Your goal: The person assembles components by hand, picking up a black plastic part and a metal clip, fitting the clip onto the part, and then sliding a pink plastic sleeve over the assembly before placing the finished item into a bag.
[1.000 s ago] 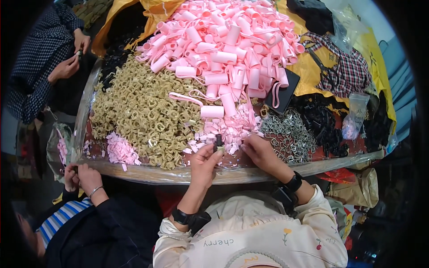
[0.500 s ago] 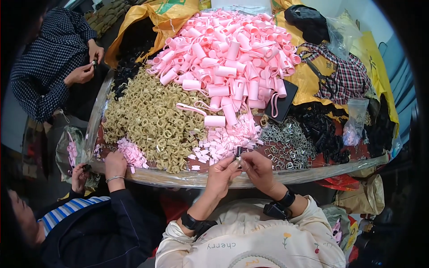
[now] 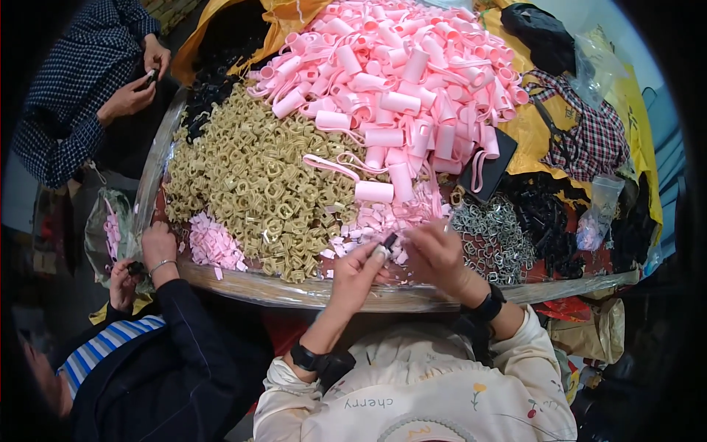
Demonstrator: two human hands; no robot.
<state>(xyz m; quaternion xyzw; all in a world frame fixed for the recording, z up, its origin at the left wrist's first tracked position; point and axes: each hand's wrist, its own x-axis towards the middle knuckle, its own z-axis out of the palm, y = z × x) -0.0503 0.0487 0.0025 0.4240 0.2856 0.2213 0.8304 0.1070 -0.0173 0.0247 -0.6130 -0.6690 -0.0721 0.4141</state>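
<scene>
My left hand (image 3: 355, 274) is closed in a pinch around a small black plastic part (image 3: 389, 241) above the table's near edge. My right hand (image 3: 440, 256) is apart from it, to the right, over the heap of small flat pink pieces (image 3: 372, 221). Motion smears its fingers, so whether they hold anything does not show. Just right of that hand lies a pile of metal D-shaped rings (image 3: 486, 239). Behind both hands rises a large mound of pink tubes with straps (image 3: 401, 102).
A pile of tan ring-like parts (image 3: 258, 184) spreads at left. Black parts (image 3: 549, 221) and a clear bag (image 3: 598, 214) lie at right, with scissors (image 3: 556, 132) and a dark flat device (image 3: 490, 166) farther back. Co-workers' hands (image 3: 158, 247), (image 3: 132, 96) work at left.
My right hand has parted from my left and moved right, over the pink pieces. The black part stays in my left hand. The whole view has shifted slightly.
</scene>
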